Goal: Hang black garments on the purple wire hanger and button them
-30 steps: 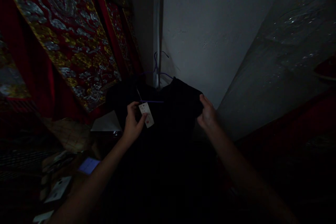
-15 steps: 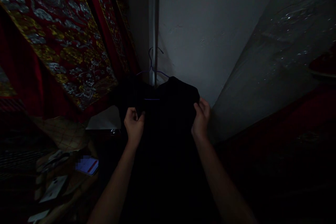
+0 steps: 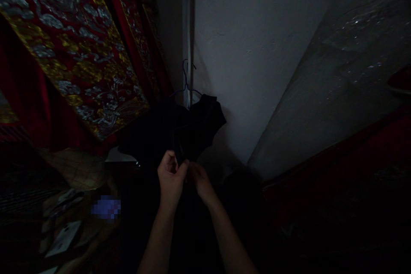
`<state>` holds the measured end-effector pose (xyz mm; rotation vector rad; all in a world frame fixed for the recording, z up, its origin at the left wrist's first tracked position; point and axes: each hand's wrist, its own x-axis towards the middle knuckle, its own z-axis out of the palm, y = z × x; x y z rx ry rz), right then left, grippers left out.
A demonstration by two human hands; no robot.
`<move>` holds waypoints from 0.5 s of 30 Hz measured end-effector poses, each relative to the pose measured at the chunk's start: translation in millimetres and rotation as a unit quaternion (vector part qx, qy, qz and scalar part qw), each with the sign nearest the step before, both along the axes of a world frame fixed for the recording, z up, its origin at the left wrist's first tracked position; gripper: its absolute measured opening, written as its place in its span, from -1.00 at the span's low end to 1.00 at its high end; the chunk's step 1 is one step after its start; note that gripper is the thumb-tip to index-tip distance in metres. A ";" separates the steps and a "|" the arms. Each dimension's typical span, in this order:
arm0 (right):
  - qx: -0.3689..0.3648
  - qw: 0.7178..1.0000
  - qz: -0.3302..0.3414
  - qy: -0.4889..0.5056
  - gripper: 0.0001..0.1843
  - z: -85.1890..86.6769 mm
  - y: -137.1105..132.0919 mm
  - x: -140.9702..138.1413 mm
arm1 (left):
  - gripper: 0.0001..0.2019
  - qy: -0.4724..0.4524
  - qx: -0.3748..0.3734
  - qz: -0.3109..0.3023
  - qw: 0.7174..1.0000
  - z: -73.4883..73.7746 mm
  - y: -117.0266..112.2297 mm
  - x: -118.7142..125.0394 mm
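A black short-sleeved garment (image 3: 202, 115) hangs on a thin purple wire hanger (image 3: 186, 83) in front of the wall. Its collar opens below the hook, and the lower part is lost in the dark. My left hand (image 3: 171, 173) pinches a dark front edge of the garment between thumb and fingers. Close beside it, my right hand (image 3: 199, 180) is closed at the same edge, its fingertips partly hidden behind the left thumb. Whether a button or other small part lies between the fingertips is too dark to tell.
Red cloth with gold and silver embroidery (image 3: 96, 68) hangs at the left. A lit, blurred-out phone screen (image 3: 107, 207) and a white phone-shaped item (image 3: 64, 237) lie at lower left. Clear plastic sheeting (image 3: 346, 51) covers the right side, above red fabric (image 3: 337, 150).
My right hand has left the garment's shoulder at the right and come down to the middle beside my left. The left hand has lowered slightly, and the garment's right side has drawn inward.
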<state>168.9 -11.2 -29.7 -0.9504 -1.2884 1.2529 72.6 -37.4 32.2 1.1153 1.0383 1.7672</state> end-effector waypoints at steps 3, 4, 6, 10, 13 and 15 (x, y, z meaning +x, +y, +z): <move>0.030 0.999 0.012 0.012 -0.55 2.8 -8.3 5.6 | -0.75 -0.012 -0.007 -0.014 1.000 2.3 -3.3 2.7; 0.031 0.999 0.005 0.015 -0.58 3.0 -9.9 6.8 | -0.75 -0.014 -0.009 -0.015 1.000 3.0 -4.1 3.2; 0.024 0.999 -0.012 0.019 -0.62 3.4 -11.7 7.8 | -0.74 -0.015 -0.015 -0.017 1.000 4.5 -5.6 3.6; 0.031 0.999 -0.043 0.011 -0.64 7.8 -13.9 6.6 | -0.71 -0.021 -0.027 -0.021 0.999 7.2 -8.9 3.9; 0.043 0.998 -0.049 -0.003 -0.64 11.9 -16.5 7.4 | -0.72 -0.018 -0.033 -0.027 0.999 8.8 -9.5 4.0; 0.042 0.997 -0.059 0.001 -0.64 13.6 -17.8 10.2 | -0.74 -0.014 -0.017 -0.023 0.999 8.3 -7.7 3.2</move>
